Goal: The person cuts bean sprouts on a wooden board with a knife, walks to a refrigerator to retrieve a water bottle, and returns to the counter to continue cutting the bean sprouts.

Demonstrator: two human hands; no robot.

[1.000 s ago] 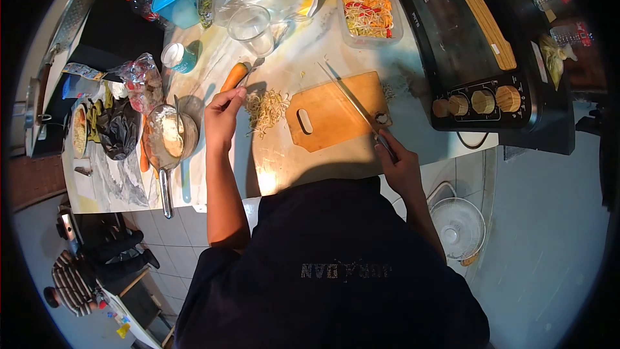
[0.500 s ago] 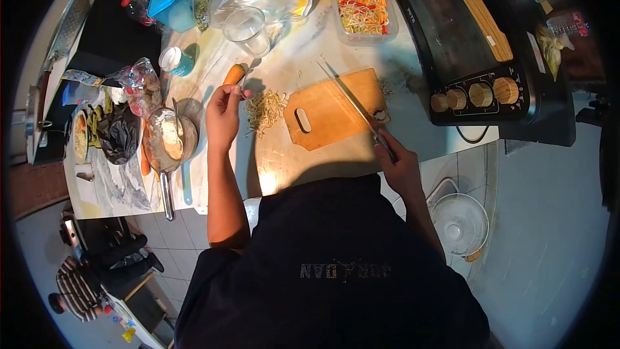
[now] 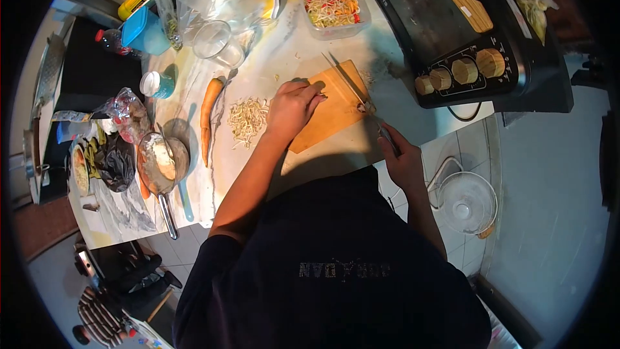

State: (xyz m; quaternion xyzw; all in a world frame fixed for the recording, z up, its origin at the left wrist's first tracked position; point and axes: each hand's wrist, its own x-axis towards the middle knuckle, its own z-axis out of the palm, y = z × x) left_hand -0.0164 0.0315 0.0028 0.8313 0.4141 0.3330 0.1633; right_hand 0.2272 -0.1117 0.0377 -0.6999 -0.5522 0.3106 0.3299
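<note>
My right hand (image 3: 402, 155) grips the dark handle of a kitchen knife (image 3: 349, 79), whose long blade lies angled over the right part of a wooden cutting board (image 3: 336, 123). Beside the blade, a small scrap (image 3: 361, 108) rests on the board. My left hand (image 3: 294, 108) is over the board's left end and hides its handle hole. Its fingers are bent together; what they hold, if anything, is hidden. Left of that hand lies a loose pile of bean sprouts (image 3: 248, 121). Farther left, a whole carrot (image 3: 210, 113) lies on the table.
A plastic tub (image 3: 332, 29) of shredded vegetables stands behind the board. A black appliance with wooden knobs (image 3: 464, 71) is at the right. To the left are a clear cup (image 3: 218, 45), a lidded jar (image 3: 157, 84) and a pan of white powder (image 3: 158, 161).
My left hand has moved right, from the carrot to the cutting board, and the carrot now shows fully on the table. The knife stays in my right hand. The camera view has shifted.
</note>
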